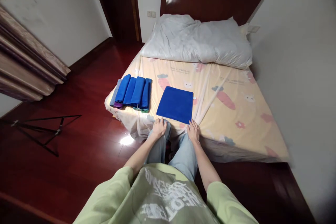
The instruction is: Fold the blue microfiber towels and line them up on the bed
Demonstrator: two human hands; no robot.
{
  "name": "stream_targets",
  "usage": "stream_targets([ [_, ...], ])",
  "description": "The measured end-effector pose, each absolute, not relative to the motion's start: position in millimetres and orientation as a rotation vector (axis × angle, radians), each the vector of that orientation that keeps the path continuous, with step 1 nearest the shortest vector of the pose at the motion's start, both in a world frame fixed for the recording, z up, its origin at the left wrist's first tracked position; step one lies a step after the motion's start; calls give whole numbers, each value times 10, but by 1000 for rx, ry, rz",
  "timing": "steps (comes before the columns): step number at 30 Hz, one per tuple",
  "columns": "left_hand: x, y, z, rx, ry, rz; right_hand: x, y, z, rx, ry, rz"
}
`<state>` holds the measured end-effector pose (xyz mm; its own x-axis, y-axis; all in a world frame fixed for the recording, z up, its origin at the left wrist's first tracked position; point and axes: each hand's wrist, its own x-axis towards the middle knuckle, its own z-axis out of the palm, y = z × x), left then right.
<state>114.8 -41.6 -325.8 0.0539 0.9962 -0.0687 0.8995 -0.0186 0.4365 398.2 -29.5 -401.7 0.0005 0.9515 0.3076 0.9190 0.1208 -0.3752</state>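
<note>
A blue cloth [175, 105] lies flat on the bed in front of me, roughly square, with a small white tag at its right edge. My left hand [159, 128] rests at my knee, just short of the cloth's near edge, fingers apart and holding nothing. At the cloth's near right corner is my right hand [193, 131], its fingers spread and seeming to touch the corner. Left of the flat cloth, several folded blue cloths [136, 92] lie side by side in a pile, with grey, purple and green ones showing at the edges.
The bed [244, 122] has a yellow patterned sheet under a thin clear cover. A white quilt [196, 40] is bunched against the dark headboard [210, 0]. On the red-brown floor [89, 91] to the left stands a black tripod [42, 127], near a curtain [26, 56].
</note>
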Motion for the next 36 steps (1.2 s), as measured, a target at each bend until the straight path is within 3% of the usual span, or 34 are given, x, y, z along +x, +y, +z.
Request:
stream_targets([
  [8, 1265, -245, -3121, 1891, 1932, 226, 3962, -293, -3914, -1749, -1985, 96],
  [18, 1055, 274, -3356, 1433, 2030, 485, 3986, -194, -3893, -1790, -1899, 201],
  [27, 822, 473, -3497, 1550, 1935, 606, 4036, -10, -3930, -1773, -1948, 225],
  [36, 624, 601, -3351, 1954, 1898, 603, 4019, 104, -3905, -1671, -1778, 324],
])
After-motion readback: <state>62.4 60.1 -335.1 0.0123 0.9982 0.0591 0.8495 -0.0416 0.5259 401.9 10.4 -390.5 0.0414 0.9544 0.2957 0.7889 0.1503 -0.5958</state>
